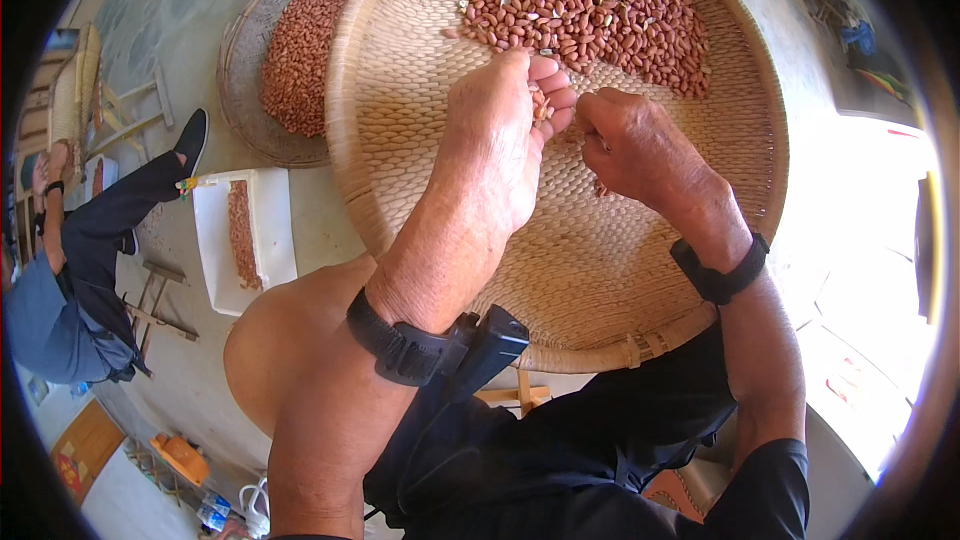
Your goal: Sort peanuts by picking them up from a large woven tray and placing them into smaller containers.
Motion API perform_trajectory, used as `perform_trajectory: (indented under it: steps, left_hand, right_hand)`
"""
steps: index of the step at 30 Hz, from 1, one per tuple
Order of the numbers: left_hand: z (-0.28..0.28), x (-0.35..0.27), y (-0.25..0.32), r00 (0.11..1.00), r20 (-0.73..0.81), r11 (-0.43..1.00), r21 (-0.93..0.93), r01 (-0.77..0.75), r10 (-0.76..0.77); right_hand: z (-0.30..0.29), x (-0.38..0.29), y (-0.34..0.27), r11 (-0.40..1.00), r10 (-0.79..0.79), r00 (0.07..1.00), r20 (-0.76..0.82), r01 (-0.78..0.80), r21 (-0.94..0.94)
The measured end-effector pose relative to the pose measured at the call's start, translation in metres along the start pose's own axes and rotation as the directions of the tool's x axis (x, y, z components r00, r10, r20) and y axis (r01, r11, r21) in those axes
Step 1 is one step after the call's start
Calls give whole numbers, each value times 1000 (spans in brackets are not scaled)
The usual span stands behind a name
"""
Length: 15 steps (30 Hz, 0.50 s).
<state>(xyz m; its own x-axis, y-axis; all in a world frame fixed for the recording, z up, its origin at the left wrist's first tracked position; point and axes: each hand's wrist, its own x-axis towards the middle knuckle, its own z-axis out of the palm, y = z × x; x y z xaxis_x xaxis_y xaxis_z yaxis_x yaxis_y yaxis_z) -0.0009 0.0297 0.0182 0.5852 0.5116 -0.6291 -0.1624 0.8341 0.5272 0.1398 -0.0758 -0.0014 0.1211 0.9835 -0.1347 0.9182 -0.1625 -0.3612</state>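
A round woven basket tray [405, 127] rests over my lap, with a heap of shelled red-skinned peanuts [592, 7] on its far side. My left hand [506, 112] is cupped above the tray and holds some peanuts [540, 105] in its palm, against the curled fingers. Close by on the right, my right hand [649, 146] has its fingers bent in towards the thumb. Whether something is pinched there is hidden. A few reddish bits [601, 187] show just beneath it. Black straps circle both wrists, and the left one carries a small black device [491, 345].
To the left, a second round tray [240, 90] holds more peanuts [300, 60]. A white foam box [214, 255] with peanuts stands on the floor. Another person [67, 292] sits at far left near a wooden stool frame [161, 300]. Bright light enters at right.
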Motion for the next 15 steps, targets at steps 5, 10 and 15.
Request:
perform_trajectory:
  steps: [5,10,15]
  left_hand:
    - [0,-2,0,1000,12,1000,15,-18,18]
    - [0,-2,0,1000,1,1000,-8,-6,6]
    - [0,0,1,1000,-2,1000,3,5,-5]
  right_hand:
    - [6,0,-7,999,6,1000,-24,-5,37]
    - [10,2,-10,1000,10,1000,13,-10,23]
    - [12,4,-11,998,35,998,49,-32,-49]
